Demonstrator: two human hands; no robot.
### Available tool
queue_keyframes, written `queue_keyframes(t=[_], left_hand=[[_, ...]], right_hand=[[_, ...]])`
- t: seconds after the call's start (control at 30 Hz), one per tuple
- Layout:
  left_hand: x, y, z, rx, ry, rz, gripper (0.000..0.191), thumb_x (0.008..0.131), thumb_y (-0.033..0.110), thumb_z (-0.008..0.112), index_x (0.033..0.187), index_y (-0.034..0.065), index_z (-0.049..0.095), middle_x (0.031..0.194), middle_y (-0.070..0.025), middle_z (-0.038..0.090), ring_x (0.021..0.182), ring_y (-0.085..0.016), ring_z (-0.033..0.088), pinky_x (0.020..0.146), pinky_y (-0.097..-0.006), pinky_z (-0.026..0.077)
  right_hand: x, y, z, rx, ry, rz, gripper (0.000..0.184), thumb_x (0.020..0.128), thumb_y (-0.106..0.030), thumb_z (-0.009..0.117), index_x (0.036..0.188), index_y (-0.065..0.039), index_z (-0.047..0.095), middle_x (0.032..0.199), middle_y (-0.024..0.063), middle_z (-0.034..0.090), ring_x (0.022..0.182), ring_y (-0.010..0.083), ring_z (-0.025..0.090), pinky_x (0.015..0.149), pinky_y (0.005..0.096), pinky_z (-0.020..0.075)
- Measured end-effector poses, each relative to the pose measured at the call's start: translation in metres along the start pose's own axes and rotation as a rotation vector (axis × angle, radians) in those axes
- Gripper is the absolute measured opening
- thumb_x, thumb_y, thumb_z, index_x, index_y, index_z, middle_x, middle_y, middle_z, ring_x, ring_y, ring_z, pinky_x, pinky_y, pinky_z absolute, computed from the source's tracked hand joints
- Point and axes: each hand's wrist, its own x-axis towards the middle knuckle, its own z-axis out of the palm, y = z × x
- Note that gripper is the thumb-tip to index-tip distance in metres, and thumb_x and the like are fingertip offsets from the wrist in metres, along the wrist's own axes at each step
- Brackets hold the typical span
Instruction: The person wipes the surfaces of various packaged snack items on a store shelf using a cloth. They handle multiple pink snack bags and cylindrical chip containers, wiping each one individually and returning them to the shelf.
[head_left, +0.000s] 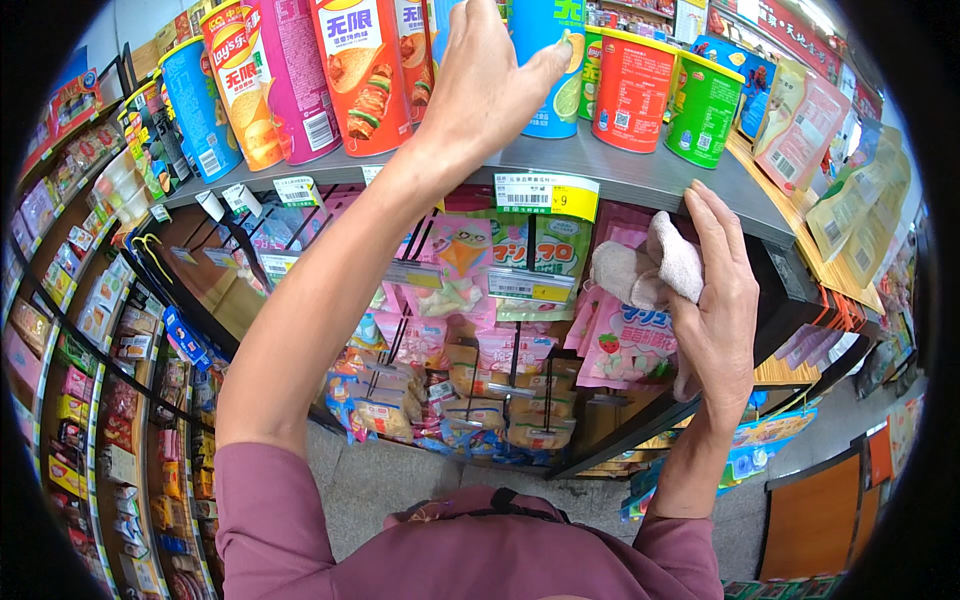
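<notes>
My left hand (487, 90) reaches over the grey shelf top (480, 169), its thumb against a blue chip canister (551, 105) with a lime picture; its fingertips lie at the top edge of view, over another blue canister. My right hand (712, 315) holds a crumpled pale pink cloth (649, 266), its fingertips at the shelf's front edge. Left of my left hand stand an orange-red Lay's canister (364, 90), a magenta one (300, 82) and an orange one (241, 90). On the right are a red canister (634, 97) and a green one (701, 112).
Below the shelf edge, bags of marshmallows (630, 345) and other packets hang on hooks behind price tags (546, 196). Packed shelves (112, 375) curve along the left. Stand-up pouches (802, 120) are on a wooden ledge at the right. A wooden cabinet (810, 517) stands at lower right.
</notes>
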Motion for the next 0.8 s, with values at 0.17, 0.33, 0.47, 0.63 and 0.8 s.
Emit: queue_keyframes(t=[0.17, 0.33, 0.47, 0.63, 0.8], left_hand=[[-0.033, 0.005, -0.026, 0.327, 0.112, 0.358, 0.065, 0.084, 0.014, 0.066, 0.137, -0.0082, 0.035, 0.131, -0.0271, 0.044, 0.124, -0.039, 0.046, 0.107, -0.0434, 0.035], [-0.045, -0.01, -0.06, 0.258, 0.297, 0.231, 0.063, 0.09, 0.027, 0.07, 0.136, -0.0056, 0.041, 0.136, -0.0189, 0.046, 0.128, -0.027, 0.046, 0.107, -0.0376, 0.038], [-0.041, -0.036, -0.085, 0.37, 0.356, 0.069, 0.07, 0.089, 0.024, 0.072, 0.139, -0.0064, 0.034, 0.133, -0.0219, 0.046, 0.129, -0.028, 0.045, 0.108, -0.0381, 0.038], [-0.038, -0.063, -0.088, 0.476, 0.26, 0.091, 0.071, 0.089, 0.023, 0.072, 0.14, -0.0049, 0.031, 0.131, -0.0204, 0.048, 0.121, -0.025, 0.053, 0.104, -0.037, 0.045], [-0.036, -0.067, -0.078, 0.268, 0.234, -0.02, 0.078, 0.086, 0.028, 0.074, 0.14, -0.0045, 0.028, 0.129, -0.0202, 0.049, 0.118, -0.024, 0.055, 0.096, -0.0348, 0.051]], right_hand=[[0.0, 0.001, 0.0, -0.01, -0.007, -0.008, 0.061, 0.069, 0.009, 0.057, 0.129, 0.0, 0.052, 0.134, 0.0166, 0.053, 0.111, 0.0392, 0.06, 0.091, 0.0417, 0.0512], [0.0, 0.0, 0.0, -0.011, -0.01, -0.002, 0.061, 0.068, 0.009, 0.058, 0.128, 0.0, 0.052, 0.134, 0.017, 0.052, 0.112, 0.0393, 0.059, 0.091, 0.042, 0.0507], [0.0, -0.001, 0.001, -0.017, -0.01, -0.002, 0.061, 0.068, 0.009, 0.058, 0.128, 0.001, 0.053, 0.134, 0.0171, 0.052, 0.112, 0.0392, 0.06, 0.091, 0.042, 0.0506], [0.001, -0.002, 0.002, -0.017, -0.003, -0.005, 0.061, 0.068, 0.008, 0.059, 0.129, 0.0, 0.053, 0.134, 0.0173, 0.052, 0.112, 0.0391, 0.06, 0.091, 0.0418, 0.0504], [0.0, -0.001, 0.002, -0.028, -0.001, -0.012, 0.062, 0.069, 0.008, 0.06, 0.129, 0.0, 0.053, 0.134, 0.0174, 0.052, 0.112, 0.0389, 0.06, 0.092, 0.0417, 0.0504]])
